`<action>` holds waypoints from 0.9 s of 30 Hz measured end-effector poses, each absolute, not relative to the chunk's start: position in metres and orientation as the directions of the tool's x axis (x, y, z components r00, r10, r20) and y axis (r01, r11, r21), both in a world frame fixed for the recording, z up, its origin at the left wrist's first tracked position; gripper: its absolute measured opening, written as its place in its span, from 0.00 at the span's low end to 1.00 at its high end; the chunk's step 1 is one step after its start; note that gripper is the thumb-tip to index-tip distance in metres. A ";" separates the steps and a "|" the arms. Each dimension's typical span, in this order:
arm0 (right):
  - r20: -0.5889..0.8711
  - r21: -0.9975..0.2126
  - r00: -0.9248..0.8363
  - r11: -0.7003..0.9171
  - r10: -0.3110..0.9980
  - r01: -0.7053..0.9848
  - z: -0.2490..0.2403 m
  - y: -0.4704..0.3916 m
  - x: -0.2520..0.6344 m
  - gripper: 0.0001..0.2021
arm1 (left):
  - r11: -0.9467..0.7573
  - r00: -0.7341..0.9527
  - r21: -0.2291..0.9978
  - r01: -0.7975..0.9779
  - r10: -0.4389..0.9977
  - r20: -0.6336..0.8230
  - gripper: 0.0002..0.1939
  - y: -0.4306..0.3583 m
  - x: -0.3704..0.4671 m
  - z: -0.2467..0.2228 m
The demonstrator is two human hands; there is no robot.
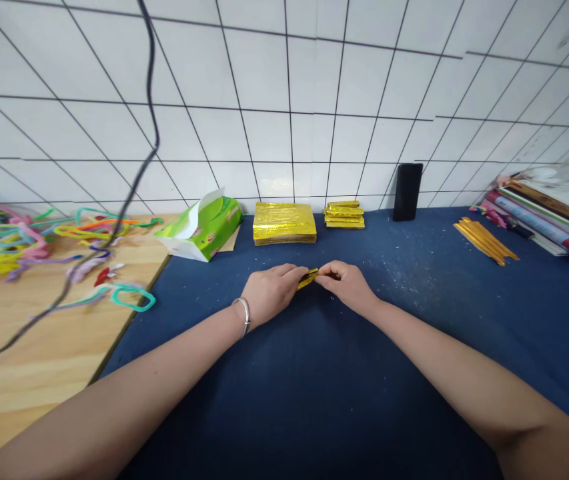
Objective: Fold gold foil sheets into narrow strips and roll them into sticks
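Between my two hands is a small folded strip of shiny gold foil paper (307, 279), low over the dark blue tabletop. My left hand (273, 291), with a silver bangle at its wrist, closes on the strip's left part and hides much of it. At its right end, my right hand (347, 285) pinches the foil between thumb and fingertips. Just beyond the hands sits a thick stack of gold foil sheets (285, 224). To the right of that stack lies a smaller pile of folded gold strips (344, 215).
A green tissue pack (209, 227) stands at the back left. Colourful pipe cleaners (19, 240) cover part of the wooden board (29, 347), crossed by a black cable (150, 80). A black phone (407, 192) leans on the tiled wall. Orange-gold strips (485, 240) and stacked books (549, 217) lie right.
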State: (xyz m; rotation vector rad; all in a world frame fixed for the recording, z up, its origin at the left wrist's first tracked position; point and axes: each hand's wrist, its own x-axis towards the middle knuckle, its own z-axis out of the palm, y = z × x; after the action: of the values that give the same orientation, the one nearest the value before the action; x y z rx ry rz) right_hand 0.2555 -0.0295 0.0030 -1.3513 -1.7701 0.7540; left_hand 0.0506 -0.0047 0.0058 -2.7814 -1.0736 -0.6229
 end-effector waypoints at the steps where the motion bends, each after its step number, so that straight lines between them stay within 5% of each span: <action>1: 0.212 -0.825 -0.138 0.253 0.967 0.505 0.003 -0.029 0.255 0.07 | -0.751 0.673 0.049 0.659 0.617 0.407 0.16 -0.005 0.051 0.006; 15: 0.088 -0.865 -0.142 0.146 0.986 0.480 0.001 -0.021 0.259 0.09 | -0.821 0.761 -0.040 0.569 0.508 0.402 0.16 -0.002 0.047 0.005; 27: 0.086 -0.788 -0.130 0.148 0.988 0.598 -0.002 -0.021 0.262 0.04 | -0.829 0.781 0.023 0.558 0.535 0.322 0.12 -0.003 0.050 0.007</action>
State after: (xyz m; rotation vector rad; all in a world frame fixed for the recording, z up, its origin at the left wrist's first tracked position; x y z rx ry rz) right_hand 0.2619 -0.0210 -0.0016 -1.5172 -1.8065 0.8027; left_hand 0.0498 -0.0029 0.0068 -2.8952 -0.8894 -0.4887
